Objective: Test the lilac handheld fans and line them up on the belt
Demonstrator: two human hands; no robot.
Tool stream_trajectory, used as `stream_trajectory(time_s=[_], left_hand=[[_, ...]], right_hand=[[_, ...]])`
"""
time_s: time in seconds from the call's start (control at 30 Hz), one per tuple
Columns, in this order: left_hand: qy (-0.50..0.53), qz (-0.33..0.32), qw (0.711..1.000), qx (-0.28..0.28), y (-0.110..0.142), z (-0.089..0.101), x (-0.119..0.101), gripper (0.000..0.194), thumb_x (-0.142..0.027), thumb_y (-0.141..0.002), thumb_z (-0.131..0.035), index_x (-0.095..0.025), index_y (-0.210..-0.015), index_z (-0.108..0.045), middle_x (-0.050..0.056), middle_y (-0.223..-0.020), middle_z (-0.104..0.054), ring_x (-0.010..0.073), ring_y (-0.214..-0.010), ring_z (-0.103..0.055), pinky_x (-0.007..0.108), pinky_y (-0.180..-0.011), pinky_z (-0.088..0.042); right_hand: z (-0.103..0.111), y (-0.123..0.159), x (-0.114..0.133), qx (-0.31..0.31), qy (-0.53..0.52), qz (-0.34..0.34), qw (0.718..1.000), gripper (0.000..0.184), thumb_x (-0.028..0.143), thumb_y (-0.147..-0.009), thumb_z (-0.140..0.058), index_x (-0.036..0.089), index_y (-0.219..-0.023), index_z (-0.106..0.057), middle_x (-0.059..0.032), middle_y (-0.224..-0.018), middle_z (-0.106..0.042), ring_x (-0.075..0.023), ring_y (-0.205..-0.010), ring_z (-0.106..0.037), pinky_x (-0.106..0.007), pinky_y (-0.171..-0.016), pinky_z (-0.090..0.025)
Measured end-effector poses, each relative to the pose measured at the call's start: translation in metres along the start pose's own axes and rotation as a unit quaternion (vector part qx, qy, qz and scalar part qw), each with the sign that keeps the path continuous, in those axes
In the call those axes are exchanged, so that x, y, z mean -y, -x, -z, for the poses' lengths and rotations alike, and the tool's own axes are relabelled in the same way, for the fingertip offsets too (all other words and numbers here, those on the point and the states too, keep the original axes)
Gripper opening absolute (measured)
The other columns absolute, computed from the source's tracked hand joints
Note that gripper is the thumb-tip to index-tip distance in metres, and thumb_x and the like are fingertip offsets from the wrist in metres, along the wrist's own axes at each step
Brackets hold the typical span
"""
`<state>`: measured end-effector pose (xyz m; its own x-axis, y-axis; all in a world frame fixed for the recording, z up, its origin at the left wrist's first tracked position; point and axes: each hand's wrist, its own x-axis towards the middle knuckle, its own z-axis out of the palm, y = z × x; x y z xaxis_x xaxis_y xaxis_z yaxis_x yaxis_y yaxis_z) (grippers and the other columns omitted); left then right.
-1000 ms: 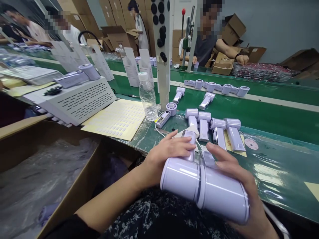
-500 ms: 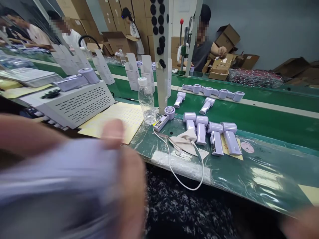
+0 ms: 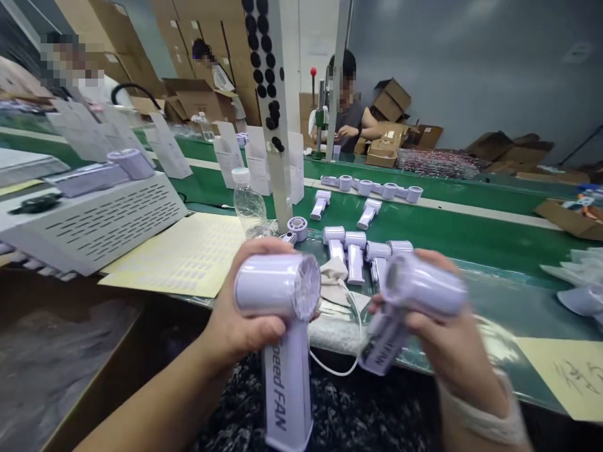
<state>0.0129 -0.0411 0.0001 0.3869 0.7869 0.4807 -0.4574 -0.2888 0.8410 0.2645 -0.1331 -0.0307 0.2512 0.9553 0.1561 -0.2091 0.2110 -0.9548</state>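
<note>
While gripping one lilac fan (image 3: 288,383) by its head, handle downward, in the left hand (image 3: 235,326), also holding a second fan (image 3: 426,285), tilted, in the right hand (image 3: 455,342), apparently below its blurred head. Held before the green table (image 3: 499,298), with a row of fans (image 3: 355,265) beyond.

two hand-held fans (image 3: 271,285) were in front of the post (image 3: 281,188), four row fans (image 3: 355,262), two belt fans (image 3: 321,205) and four strip fans (image 3: 345,183) lay right of it, one ring-headed fan (image 3: 300,238) sat beside it, one box-top fan (image 3: 134,164) and two bottles (image 3: 249,202) were left of it

Grey wall (image 3: 452,75) beyond green worktop (image 3: 485,242)
</note>
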Motion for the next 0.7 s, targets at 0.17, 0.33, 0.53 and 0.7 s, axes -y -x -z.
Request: stream_trajectory(time_s=[0.17,0.33,0.53,0.7], left_hand=[[-0.125,-0.145,0.981,-0.023,0.005,-0.022,0.044,0.053,-0.038,-0.072,-0.090,-0.028,-0.119,-0.067,0.008,-0.112,-0.072,0.0314,-0.111,-0.068,0.047,-0.103,-0.052],[-0.233,-0.032,0.970,0.068,-0.019,-0.041,0.070,0.068,-0.044,-0.083,-0.079,-0.026,-0.141,-0.050,0.015,-0.144,-0.053,0.0347,-0.134,-0.052,0.056,-0.117,-0.039],[-0.504,0.049,0.835,0.216,-0.038,0.026,0.045,0.044,-0.041,-0.090,-0.069,-0.026,-0.130,-0.060,0.017,-0.158,-0.039,0.0420,-0.150,-0.032,0.070,-0.121,-0.028],[-0.582,0.041,0.785,0.210,0.005,0.092,0.077,0.034,-0.025,-0.087,-0.065,-0.024,-0.120,-0.065,0.015,-0.148,-0.053,0.0399,-0.144,-0.041,0.065,-0.118,-0.040]], right_hand=[[-0.051,0.002,-0.034,0.163,0.013,-0.059,0.985,0.128,0.063,-0.064,-0.091,0.023,-0.164,-0.022,-0.0196,-0.153,-0.052,-0.0373,-0.137,-0.057,-0.051,-0.115,-0.045],[-0.015,-0.018,-0.018,0.044,0.226,-0.009,0.973,0.104,0.046,-0.075,-0.088,0.027,-0.162,-0.033,-0.0153,-0.140,-0.062,-0.0355,-0.123,-0.063,-0.056,-0.110,-0.045],[0.158,-0.045,0.015,-0.316,0.565,-0.080,0.758,0.094,0.067,-0.078,-0.075,0.018,-0.155,-0.050,-0.0313,-0.132,-0.065,-0.0586,-0.126,-0.057,-0.069,-0.094,-0.043],[0.237,-0.043,0.028,-0.388,0.629,-0.216,0.638,0.091,0.065,-0.084,-0.068,0.009,-0.154,-0.052,-0.0449,-0.141,-0.053,-0.0612,-0.140,-0.044,-0.070,-0.095,-0.039]])
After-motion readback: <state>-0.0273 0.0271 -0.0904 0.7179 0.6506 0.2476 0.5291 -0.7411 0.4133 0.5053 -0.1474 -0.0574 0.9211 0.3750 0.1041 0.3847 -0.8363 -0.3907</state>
